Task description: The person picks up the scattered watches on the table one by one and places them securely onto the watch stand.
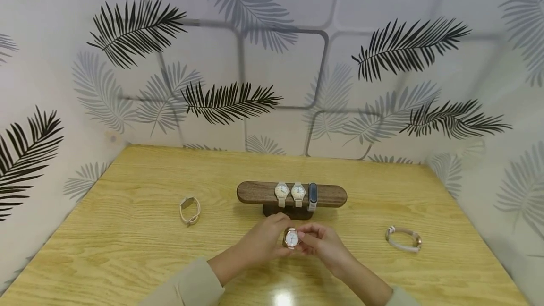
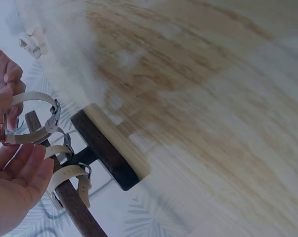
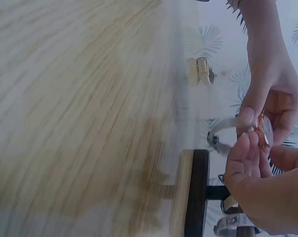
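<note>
A wristwatch [image 1: 291, 238] with a white dial, rose-gold case and pale strap is held face up between both hands, just in front of the watch stand. My left hand [image 1: 268, 237] grips its left side between thumb and fingers. On the other side my right hand [image 1: 321, 245] pinches the case edge. In the left wrist view the strap [image 2: 37, 96] forms a closed loop with its buckle facing away from the hands. Behind them, the dark wooden watch stand [image 1: 257, 192] carries two pale-strapped watches [image 1: 282, 191] and a dark-faced fitness band [image 1: 313, 193].
One pale-strapped watch [image 1: 189, 210] lies on the wooden table [image 1: 140, 244] to the left. Another looped watch [image 1: 403, 240] lies to the right. A leaf-patterned backdrop [image 1: 280, 70] rises behind the table and along its sides.
</note>
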